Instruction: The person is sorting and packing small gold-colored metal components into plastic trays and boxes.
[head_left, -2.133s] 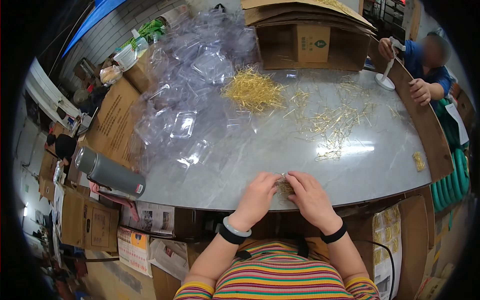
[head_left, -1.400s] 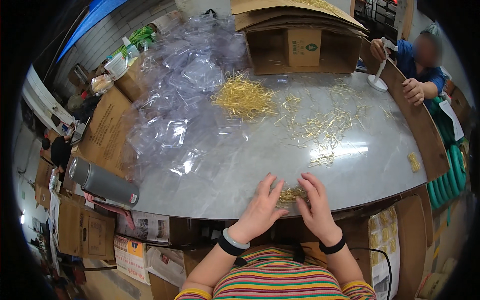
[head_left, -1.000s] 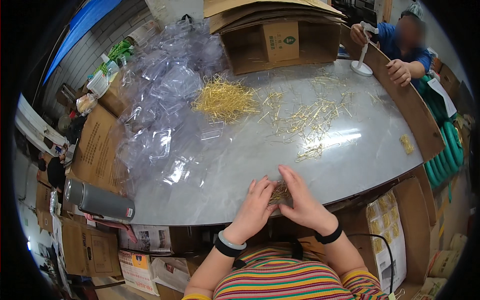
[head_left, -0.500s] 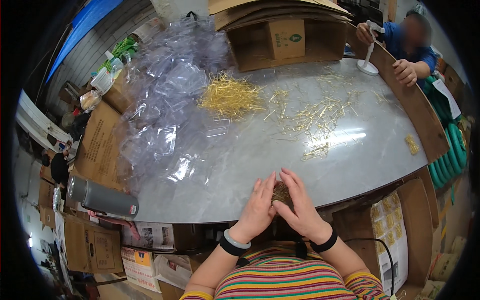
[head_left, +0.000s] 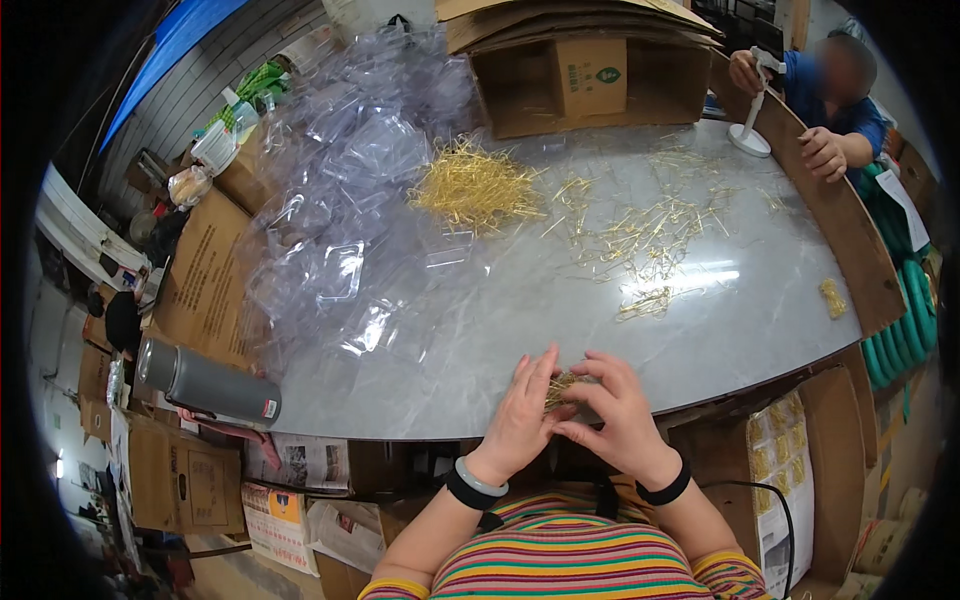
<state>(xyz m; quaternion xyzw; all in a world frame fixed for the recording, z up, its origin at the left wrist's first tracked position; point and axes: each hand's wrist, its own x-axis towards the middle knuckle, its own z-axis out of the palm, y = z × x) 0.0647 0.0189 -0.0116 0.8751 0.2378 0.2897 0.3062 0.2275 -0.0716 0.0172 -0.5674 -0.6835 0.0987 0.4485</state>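
My left hand (head_left: 513,415) and my right hand (head_left: 618,420) meet at the table's near edge around a small bundle of thin gold wire pieces (head_left: 558,390). The left fingers are straight and pressed together along the bundle's left side. On the other side, my right thumb and fingers curl against it. My palms and fingers hide much of the bundle. Farther up the table lies a dense heap of gold wire pieces (head_left: 476,187), with looser gold wire pieces (head_left: 655,235) scattered to its right.
Clear plastic boxes (head_left: 345,270) pile up on the left, beside a grey flask (head_left: 215,385). A cardboard box (head_left: 515,95) stands at the back. A co-worker's hand (head_left: 822,153) rests on the right cardboard rim, near a white stand (head_left: 749,140). Packed gold bundles (head_left: 778,450) lie lower right.
My right fingers have bent and drawn in on the bundle, from lying straighter alongside it. My left hand stays against it. The whole view has shifted slightly.
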